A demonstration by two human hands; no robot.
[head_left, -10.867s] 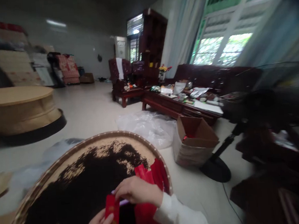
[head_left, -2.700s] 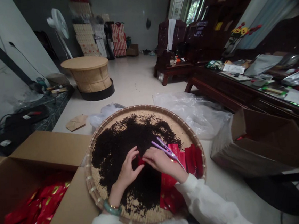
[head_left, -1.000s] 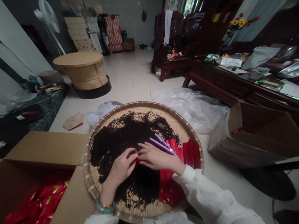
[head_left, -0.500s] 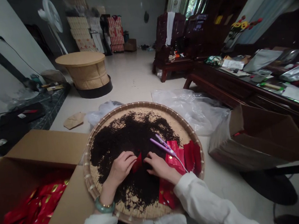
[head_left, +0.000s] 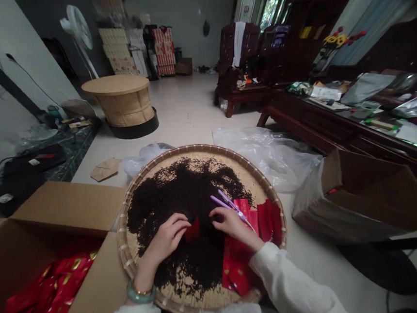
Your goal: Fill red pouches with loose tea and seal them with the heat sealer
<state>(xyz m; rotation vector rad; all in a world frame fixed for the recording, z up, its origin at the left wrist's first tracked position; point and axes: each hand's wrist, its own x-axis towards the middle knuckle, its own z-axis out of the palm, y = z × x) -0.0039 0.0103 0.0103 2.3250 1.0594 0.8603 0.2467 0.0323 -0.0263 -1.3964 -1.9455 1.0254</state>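
A round woven bamboo tray (head_left: 263, 176) holds a wide spread of dark, thin, twisted leaves (head_left: 168, 191) that look like loose tea. My left hand (head_left: 169, 235) pinches a small red packet (head_left: 192, 229) upright over the leaves. To its right, my right hand (head_left: 231, 225) is closed in a pinch just above the leaves; what is between its fingertips cannot be made out. Beside that hand lies a purple hand-held heat sealer (head_left: 231, 205) with a cord, resting near flat red packets (head_left: 236, 266). More dark red packets (head_left: 268, 219) sit against the tray's right rim.
At left stands an open cardboard box (head_left: 67, 208) with many red packets (head_left: 56, 291) inside. Another open carton (head_left: 365, 201) is at right. Clear plastic sheeting (head_left: 263, 156) lies behind the tray, near a dark wooden table (head_left: 311, 123). A round drum-shaped stand (head_left: 123, 103) is farther back.
My right hand has moved slightly right, away from the red packet, and its fingers have drawn into a pinch. My left hand still holds the packet. The view has tilted slightly.
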